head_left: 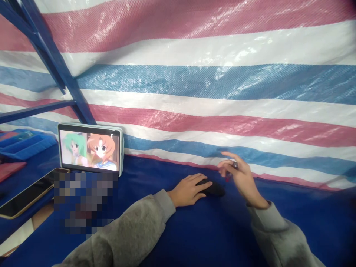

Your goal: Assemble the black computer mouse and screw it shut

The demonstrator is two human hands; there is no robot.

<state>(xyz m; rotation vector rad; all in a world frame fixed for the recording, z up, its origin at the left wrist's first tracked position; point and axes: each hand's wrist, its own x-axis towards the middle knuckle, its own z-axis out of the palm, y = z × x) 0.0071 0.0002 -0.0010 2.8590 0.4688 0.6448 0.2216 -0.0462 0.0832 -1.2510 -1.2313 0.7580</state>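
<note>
A black computer mouse (215, 189) lies on the dark blue table surface (194, 230). My left hand (189, 190) rests at its left end, fingers spread, with the fingertips touching it. Just right of the mouse, my right hand (239, 174) is raised above the table near the striped sheet. Its index finger points out to the left, while the thumb and other fingers close on a small dark, shiny object (235, 165), too small to identify. A bit of red shows below that object.
A tablet (89, 148) showing cartoon figures stands at the left. Nearer lies a phone (30, 194) beside a pixelated patch. Blue trays (27, 146) and a red item (11, 170) are far left. Behind hang a striped sheet (180, 81) and blue metal bars (51, 55).
</note>
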